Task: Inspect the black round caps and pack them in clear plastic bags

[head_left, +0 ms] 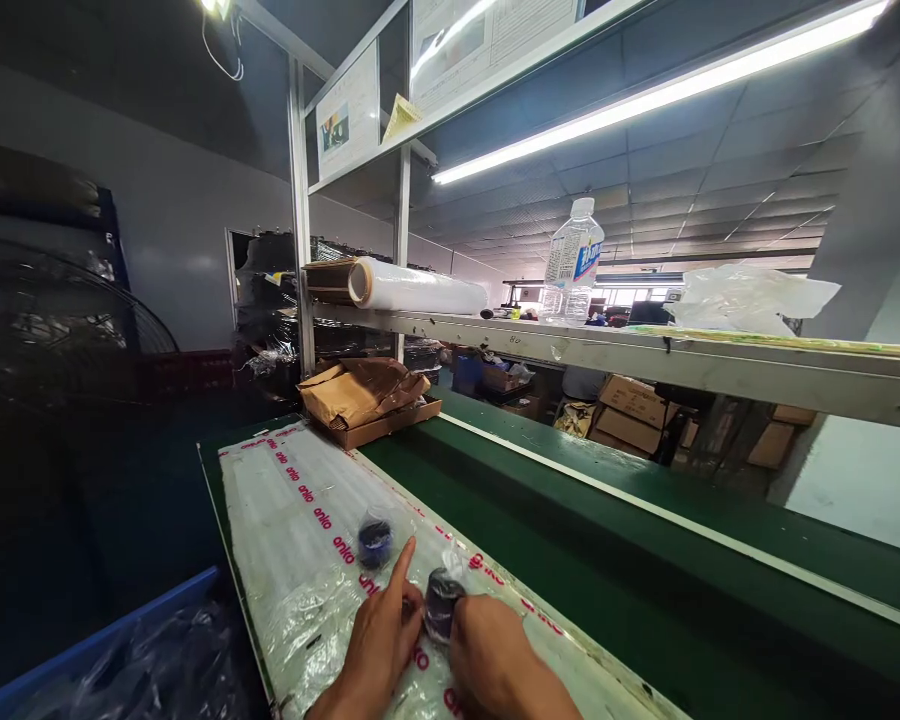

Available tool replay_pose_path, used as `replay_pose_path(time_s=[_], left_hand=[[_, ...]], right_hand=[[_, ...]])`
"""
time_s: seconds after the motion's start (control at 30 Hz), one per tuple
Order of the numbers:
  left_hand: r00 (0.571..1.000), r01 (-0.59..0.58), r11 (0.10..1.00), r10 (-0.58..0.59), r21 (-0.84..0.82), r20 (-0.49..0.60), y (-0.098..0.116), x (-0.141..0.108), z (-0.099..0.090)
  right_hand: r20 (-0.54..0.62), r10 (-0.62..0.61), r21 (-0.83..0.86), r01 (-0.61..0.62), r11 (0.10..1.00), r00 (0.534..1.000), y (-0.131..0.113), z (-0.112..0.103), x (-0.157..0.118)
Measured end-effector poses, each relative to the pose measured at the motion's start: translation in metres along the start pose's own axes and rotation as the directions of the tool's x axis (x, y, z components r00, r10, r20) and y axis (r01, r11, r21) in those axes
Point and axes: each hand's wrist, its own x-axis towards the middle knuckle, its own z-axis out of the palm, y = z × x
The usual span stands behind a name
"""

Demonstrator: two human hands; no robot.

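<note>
A dark, rounded item in a clear plastic bag (444, 603) is at the front of the bench, the bag's loose end pointing away from me. My right hand (499, 650) is closed at its right side and grips it; the fingertips are hidden. Just left of it is my left hand (379, 635), index finger stretched out and the other fingers partly curled, with no held thing visible. Beyond that fingertip lies a second bagged item, dark blue and round (375, 542). Both rest on a plastic-covered bench top (270, 510) printed with red "anko" lettering.
A green conveyor belt (570, 540) runs along the right. Brown paper lies in a cardboard tray (379, 428) at the far end. The shelf above holds a film roll (420, 288), a plastic bottle (572, 265) and clear bags (750, 297). A blue bin (105, 650) stands lower left.
</note>
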Motion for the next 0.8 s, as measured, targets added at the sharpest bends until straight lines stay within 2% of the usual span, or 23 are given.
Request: replay_pose_path(time_s=[0.1,0.2,0.3,0.37,0.43,0.6,0.73,0.8], left_hand=[[0.997,0.052,0.995,-0.056,-0.082,-0.048,0.009,0.013,0.002],[0.992,0.086,0.992,-0.094,-0.091,-0.086,0.017,0.027,0.006],[0.987,0.109,0.994,-0.112,-0.032,-0.113,0.026,0.036,0.009],[0.986,0.115,0.993,-0.11,0.037,-0.125,0.035,0.04,0.007],[0.987,0.111,0.988,-0.096,0.112,-0.126,0.047,0.044,0.001],[0.996,0.079,0.968,-0.065,0.239,-0.068,0.069,0.053,-0.017],[0.995,0.095,0.952,-0.091,0.292,-0.028,0.069,0.051,-0.024],[0.995,0.103,0.948,-0.096,0.302,-0.038,0.065,0.048,-0.024]], right_hand=[[0.088,0.098,0.232,-0.116,0.966,0.991,0.012,-0.008,0.012],[0.146,0.144,0.44,-0.195,0.877,0.979,0.022,-0.011,0.02],[0.116,0.212,0.574,-0.239,0.783,0.97,0.027,-0.015,0.023],[0.061,0.259,0.615,-0.241,0.751,0.964,0.027,-0.022,0.025],[-0.017,0.294,0.613,-0.222,0.758,0.956,0.026,-0.033,0.028],[-0.182,0.305,0.477,-0.188,0.859,0.935,0.025,-0.058,0.028],[-0.236,0.293,0.387,-0.186,0.903,0.927,0.023,-0.056,0.015],[-0.264,0.245,0.343,-0.147,0.928,0.933,0.02,-0.052,0.007]])
